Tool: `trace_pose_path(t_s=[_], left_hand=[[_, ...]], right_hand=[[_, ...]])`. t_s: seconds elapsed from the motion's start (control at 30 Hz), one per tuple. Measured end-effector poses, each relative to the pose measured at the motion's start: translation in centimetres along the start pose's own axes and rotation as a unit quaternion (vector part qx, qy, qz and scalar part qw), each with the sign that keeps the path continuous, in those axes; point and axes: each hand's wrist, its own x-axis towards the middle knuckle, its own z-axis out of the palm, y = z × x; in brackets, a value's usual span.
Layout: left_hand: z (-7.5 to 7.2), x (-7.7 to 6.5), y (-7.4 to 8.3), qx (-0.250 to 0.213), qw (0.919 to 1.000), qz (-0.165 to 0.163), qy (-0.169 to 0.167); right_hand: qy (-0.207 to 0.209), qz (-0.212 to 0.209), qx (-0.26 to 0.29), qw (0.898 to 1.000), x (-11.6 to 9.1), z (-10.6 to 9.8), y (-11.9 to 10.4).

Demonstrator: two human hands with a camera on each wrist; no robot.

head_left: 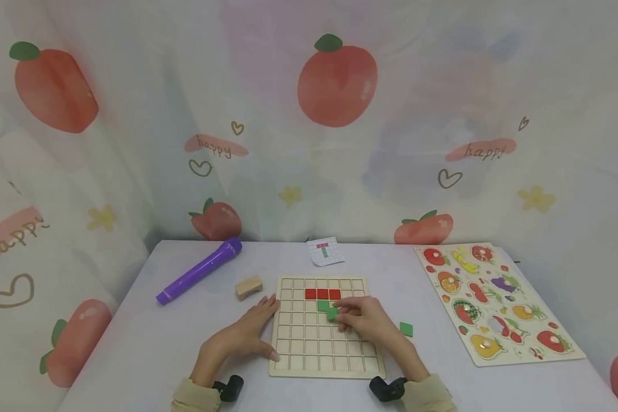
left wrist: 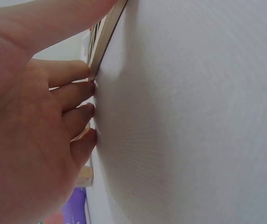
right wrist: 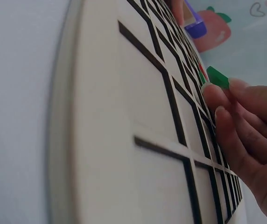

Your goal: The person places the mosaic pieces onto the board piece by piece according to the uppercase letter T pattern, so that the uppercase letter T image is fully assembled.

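Observation:
A wooden grid board (head_left: 309, 348) lies flat on the white table, with a row of red square tiles (head_left: 323, 294) near its top. One green tile (head_left: 323, 306) sits just under the middle red one. My right hand (head_left: 367, 320) pinches another green tile (right wrist: 217, 77) between thumb and fingers, over the cells just below and right of the placed green one. With its fingers spread, my left hand (head_left: 244, 332) rests along the board's left edge, thumb at the lower corner; the left wrist view shows the fingertips touching the table beside the edge.
One loose green tile (head_left: 406, 329) lies right of the board. Behind it is a paper card (head_left: 326, 252) with a red and green T pattern. A wooden arch block (head_left: 249, 288) and purple tube (head_left: 199, 271) lie left. A fruit puzzle board (head_left: 499, 306) lies on the right.

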Motion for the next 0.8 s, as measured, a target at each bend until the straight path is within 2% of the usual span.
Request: trace_pose_path(t_s=[0.2, 0.8], left_hand=[[0.0, 0.0, 0.1, 0.004, 1.0000, -0.002, -0.001], [-0.1, -0.1, 0.3, 0.002, 0.9999, -0.010, -0.003]], right_hand=[[0.012, -0.001, -0.042, 0.999, 0.3, 0.8, -0.4], [0.013, -0.032, -0.075, 0.997, 0.7, 1.9, 0.0]])
